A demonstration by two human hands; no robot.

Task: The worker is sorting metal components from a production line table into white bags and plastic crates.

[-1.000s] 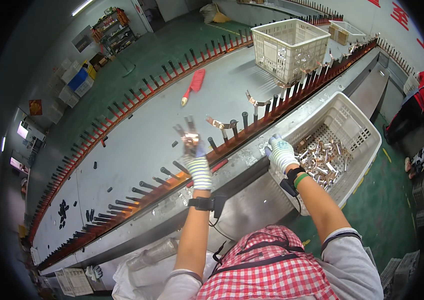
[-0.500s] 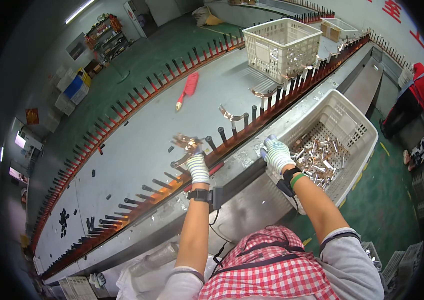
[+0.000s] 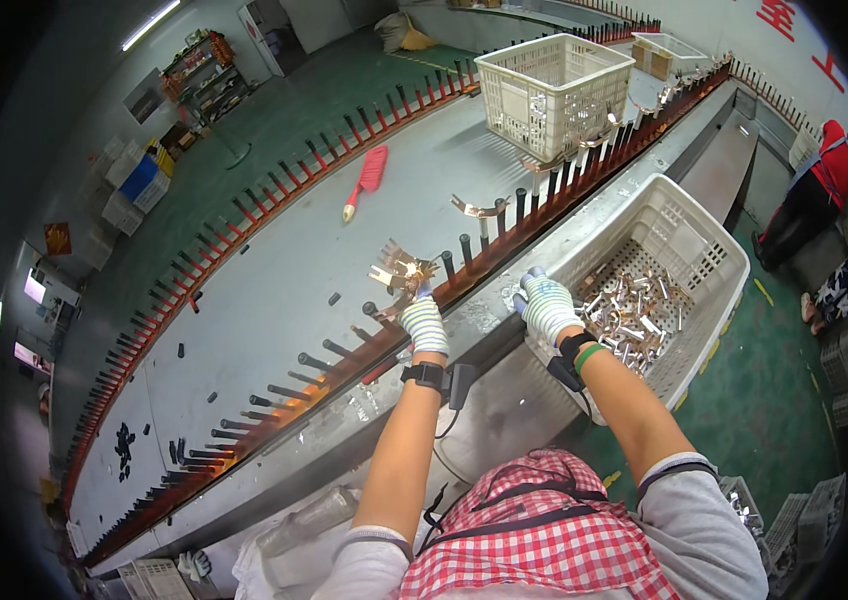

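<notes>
My left hand [image 3: 425,324], in a striped glove, is closed around a bunch of bent copper pieces [image 3: 404,268]. They fan out beyond its fingers above the grey table, beside the row of black-tipped posts [image 3: 465,250]. My right hand [image 3: 548,304], gloved the same way, hovers at the near left rim of a white plastic basket [image 3: 734,290]. Its thumb and forefinger are apart, and nothing shows between them. Many small copper and silvery metal pieces [image 3: 644,320] lie in that basket. Another bent copper piece [image 3: 476,207] sits on a post farther along.
A second white basket [image 3: 534,110] stands on the table, with a red-handled brush [image 3: 368,182] to its left. More posts [image 3: 244,212] line the table's far edge. Orange glow shows under the near posts [image 3: 289,405]. A person in red [image 3: 829,180] is at the right.
My left hand has moved to the right and slightly away from me with the copper pieces. The right hand stays by the basket rim. The whole view has shifted a little.
</notes>
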